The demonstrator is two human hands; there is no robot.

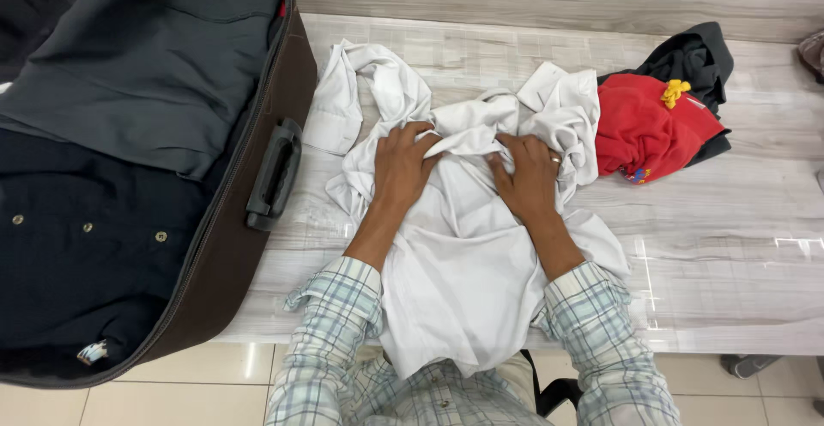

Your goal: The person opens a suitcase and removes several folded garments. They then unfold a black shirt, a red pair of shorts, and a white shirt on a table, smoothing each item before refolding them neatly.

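Pale wood-grain table [738, 220], head view: white shirt [463, 254] lies crumpled across the middle, its lower part hanging over the near edge. Left hand [402, 167] and right hand [528, 173] both rest on it, fingers bunching the cloth near the collar. Open brown suitcase [257, 246] with dark clothes sits at left; red garment [642, 130] on black cloth [699, 57] at right.

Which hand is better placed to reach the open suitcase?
Probably the left hand. Both hands press on the crumpled white shirt, but the left is on the side nearer the suitcase, while the right hand lies nearer the red garment.
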